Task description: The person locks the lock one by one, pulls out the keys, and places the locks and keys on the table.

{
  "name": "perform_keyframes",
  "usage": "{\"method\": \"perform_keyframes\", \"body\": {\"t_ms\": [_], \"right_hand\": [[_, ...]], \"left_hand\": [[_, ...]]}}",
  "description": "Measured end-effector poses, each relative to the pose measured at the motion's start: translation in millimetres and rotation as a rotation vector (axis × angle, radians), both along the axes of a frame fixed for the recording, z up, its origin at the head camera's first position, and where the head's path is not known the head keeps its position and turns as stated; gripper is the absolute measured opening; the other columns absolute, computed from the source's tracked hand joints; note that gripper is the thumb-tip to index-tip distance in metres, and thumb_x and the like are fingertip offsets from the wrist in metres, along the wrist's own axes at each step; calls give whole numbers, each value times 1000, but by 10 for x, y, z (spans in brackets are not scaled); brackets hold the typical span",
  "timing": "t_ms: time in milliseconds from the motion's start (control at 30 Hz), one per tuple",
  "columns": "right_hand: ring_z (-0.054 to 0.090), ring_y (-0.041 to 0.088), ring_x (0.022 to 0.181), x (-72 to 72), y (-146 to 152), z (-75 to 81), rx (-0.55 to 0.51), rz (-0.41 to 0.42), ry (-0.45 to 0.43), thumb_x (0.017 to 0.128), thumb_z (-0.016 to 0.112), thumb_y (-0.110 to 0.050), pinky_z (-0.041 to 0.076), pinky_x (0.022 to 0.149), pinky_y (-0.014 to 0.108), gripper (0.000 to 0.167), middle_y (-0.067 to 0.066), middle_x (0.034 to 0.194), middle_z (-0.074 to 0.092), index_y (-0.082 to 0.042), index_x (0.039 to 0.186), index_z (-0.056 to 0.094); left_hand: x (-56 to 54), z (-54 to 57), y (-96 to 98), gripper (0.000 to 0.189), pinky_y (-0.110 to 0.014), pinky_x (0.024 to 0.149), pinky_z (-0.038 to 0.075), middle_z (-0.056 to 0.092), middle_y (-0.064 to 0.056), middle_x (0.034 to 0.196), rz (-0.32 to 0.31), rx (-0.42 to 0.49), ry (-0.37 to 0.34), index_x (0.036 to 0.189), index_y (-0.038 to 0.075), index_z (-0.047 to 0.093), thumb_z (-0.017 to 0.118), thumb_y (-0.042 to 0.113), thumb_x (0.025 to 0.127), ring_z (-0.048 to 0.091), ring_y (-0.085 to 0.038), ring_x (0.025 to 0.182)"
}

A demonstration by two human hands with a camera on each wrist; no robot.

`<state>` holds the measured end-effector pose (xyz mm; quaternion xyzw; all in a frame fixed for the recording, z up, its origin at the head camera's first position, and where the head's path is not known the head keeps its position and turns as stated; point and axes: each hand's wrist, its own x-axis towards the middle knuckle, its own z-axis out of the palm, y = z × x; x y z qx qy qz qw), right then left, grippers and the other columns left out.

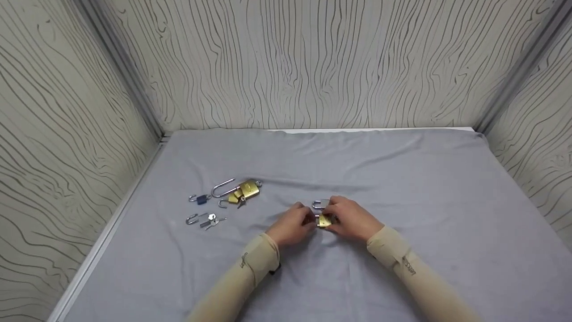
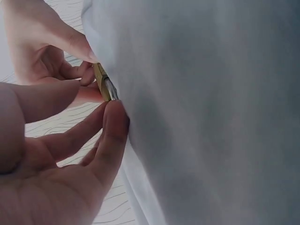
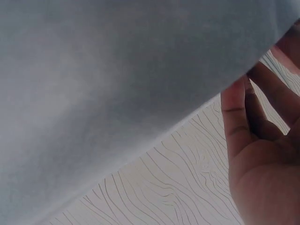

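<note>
At the middle of the grey cloth, the right hand pinches the brass body of a small padlock between thumb and fingers. Its shackle points left, toward the left hand. In the left wrist view, the left fingertips meet the shackle end of the padlock, while the left thumb stands apart from it. Just beyond lies a silver padlock with a U-shaped shackle, partly covered by the right hand. The right wrist view shows part of a hand at the cloth edge; no padlock shows there.
To the left lie a large brass padlock with a long shackle, a smaller brass padlock, a blue padlock, and a grey padlock with keys. Wood-patterned panels enclose the cloth-covered table.
</note>
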<state>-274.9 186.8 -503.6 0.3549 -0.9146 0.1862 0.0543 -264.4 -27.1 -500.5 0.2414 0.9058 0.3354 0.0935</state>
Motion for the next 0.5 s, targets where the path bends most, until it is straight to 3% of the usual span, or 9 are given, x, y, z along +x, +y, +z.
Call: {"method": "perform_keyframes", "body": {"t_ms": [133,233,333,500], "right_hand": [[52,12,77,-22,-16,37,-22,0,1,82,89,-18,48,69,34,23,5,89,63,-9,99,77],[56,15,76,-71,-70,94,-46,-11,32,84,88,-20,50,69,35,23,6,89,65,-8,100,77],[62,20,81,-146,-171,174,-47,-15,61,88,84,-20,54,73,39,24,9,93,67,-6,106,77],[68,25,91,-276,-434,305,-22,-15,28,94,78,-20,58,79,42,29,12,100,68,-4,117,75]], "left_hand": [[-44,4,-106,17,-36,91,55,65,-10,108,-10,47,12,112,3,69,69,14,99,66,-22,99],[-131,26,-275,19,-42,93,55,66,-13,114,22,69,53,116,2,68,68,11,99,67,-28,102],[-244,59,-507,24,-49,98,53,66,-16,120,126,70,109,121,2,66,68,11,99,65,-33,110],[-422,68,-888,35,-53,109,46,64,-20,130,334,4,214,129,2,65,73,11,95,59,-39,125]]}}
